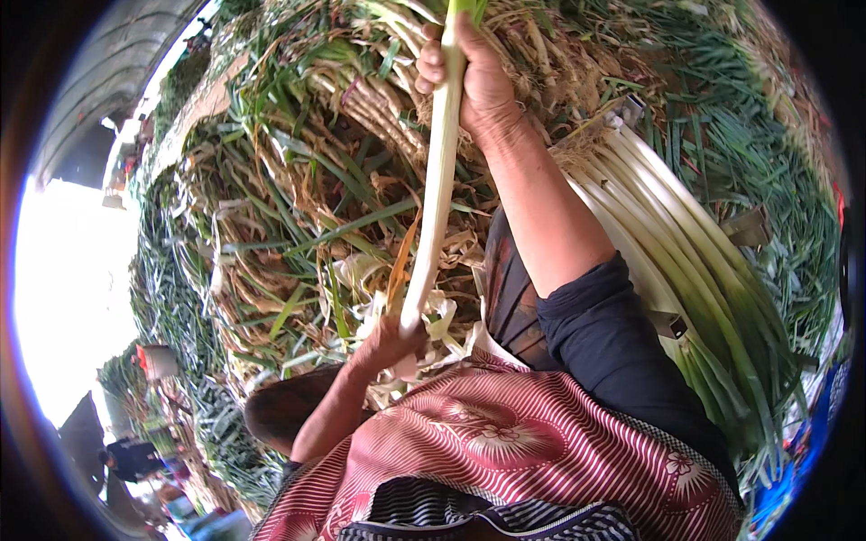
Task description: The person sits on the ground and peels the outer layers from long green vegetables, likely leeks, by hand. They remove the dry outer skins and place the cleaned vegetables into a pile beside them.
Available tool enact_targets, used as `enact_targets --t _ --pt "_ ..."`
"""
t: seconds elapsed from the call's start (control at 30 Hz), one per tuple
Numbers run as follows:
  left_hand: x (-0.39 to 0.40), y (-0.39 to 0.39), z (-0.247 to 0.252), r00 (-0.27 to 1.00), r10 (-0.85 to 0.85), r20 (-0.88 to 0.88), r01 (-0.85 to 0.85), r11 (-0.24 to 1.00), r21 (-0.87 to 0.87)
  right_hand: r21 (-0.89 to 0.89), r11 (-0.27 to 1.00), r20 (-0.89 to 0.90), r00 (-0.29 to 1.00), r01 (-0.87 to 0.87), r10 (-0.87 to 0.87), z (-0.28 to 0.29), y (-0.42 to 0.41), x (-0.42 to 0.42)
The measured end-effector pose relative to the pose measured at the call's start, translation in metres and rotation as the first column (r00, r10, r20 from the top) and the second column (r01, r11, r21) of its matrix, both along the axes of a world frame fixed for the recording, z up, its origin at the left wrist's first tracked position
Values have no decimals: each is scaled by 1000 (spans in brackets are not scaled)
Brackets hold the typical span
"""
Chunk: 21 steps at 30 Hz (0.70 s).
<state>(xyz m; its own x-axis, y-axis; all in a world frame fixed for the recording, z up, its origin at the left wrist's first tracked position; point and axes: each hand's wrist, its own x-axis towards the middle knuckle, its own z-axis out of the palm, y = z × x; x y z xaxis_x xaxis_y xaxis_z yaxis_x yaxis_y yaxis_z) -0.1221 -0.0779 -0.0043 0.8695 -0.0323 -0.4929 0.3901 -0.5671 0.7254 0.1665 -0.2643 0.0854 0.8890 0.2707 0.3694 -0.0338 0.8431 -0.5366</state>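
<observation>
My right hand (473, 81) is closed around the upper part of a leek (438, 182), whose pale stalk slants down toward my body. At its white lower end is my left hand (392, 345), its fingers around the stalk and partly hidden, with an orange-brown dry leaf beside it. On the right, beyond my right forearm, a row of leeks with clean white stalks (666, 209) lies side by side on a holder with metal brackets (747, 226). Unpeeled leeks with roots and dirt (379, 115) are heaped in front of me.
Peeled skins (440, 314) and loose leaves cover the ground around my legs. Green leek tops (717, 115) are piled at the right and far left. A red and white container (157, 362) stands at left, and a person in dark clothes (132, 460) is further off.
</observation>
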Motion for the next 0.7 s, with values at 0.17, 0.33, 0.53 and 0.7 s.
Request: enact_targets --t 0.17,0.33,0.53,0.7 --pt "81 -32 56 918 222 330 -286 945 159 -255 957 -397 887 142 -237 -12 59 -24" --pt "56 -20 51 976 79 205 64 790 -610 -29 993 -434 897 -111 88 -18 38 12" --pt "-32 -26 64 924 383 -4 -239 567 -788 -149 989 -566 821 -13 -75 -48 51 21" --pt "-94 -19 113 881 468 67 -321 696 -643 -231 970 -674 731 -70 -108 -60 69 30"
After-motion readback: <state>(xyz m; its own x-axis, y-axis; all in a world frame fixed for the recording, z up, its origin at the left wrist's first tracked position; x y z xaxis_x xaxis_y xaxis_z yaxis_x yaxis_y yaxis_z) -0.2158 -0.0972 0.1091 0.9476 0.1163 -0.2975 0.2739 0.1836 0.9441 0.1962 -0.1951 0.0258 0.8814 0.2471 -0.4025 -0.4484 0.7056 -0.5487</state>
